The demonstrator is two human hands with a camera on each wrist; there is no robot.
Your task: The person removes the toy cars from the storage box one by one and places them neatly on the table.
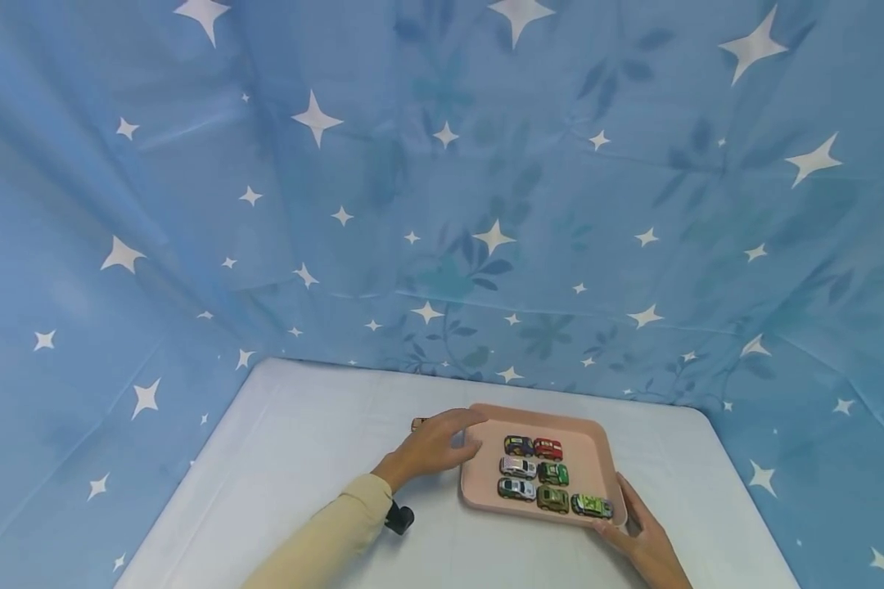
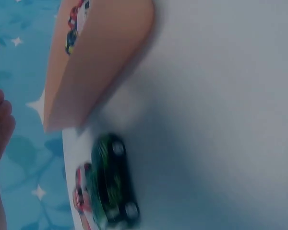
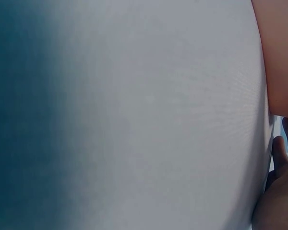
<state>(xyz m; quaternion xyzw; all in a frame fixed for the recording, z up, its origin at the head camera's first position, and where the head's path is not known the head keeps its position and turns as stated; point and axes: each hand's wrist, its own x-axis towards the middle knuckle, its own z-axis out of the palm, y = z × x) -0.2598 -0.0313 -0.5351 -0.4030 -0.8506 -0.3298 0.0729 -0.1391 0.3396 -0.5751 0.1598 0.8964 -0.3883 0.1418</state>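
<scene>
A pink tray point(image 1: 589, 462) lies on the white table with several toy cars in rows. Among them are a red car point(image 1: 548, 448), a green car point(image 1: 554, 474) and, in the near right corner, a lime-green car point(image 1: 592, 505). My left hand point(image 1: 430, 444) hovers at the tray's left edge, thumb and fingers apart, holding nothing. Around the near right corner of the tray my right hand point(image 1: 644, 536) holds the rim. In the left wrist view a dark green car point(image 2: 113, 182) and a red-and-white car point(image 2: 81, 189) stand on the table outside the tray.
The white table point(image 1: 302, 425) extends on both sides of the tray. A blue curtain point(image 1: 412, 204) with white stars hangs behind and beside it. Part of a tan toy car point(image 1: 417, 424) shows behind my left hand. A black strap device point(image 1: 399, 518) sits on my left wrist.
</scene>
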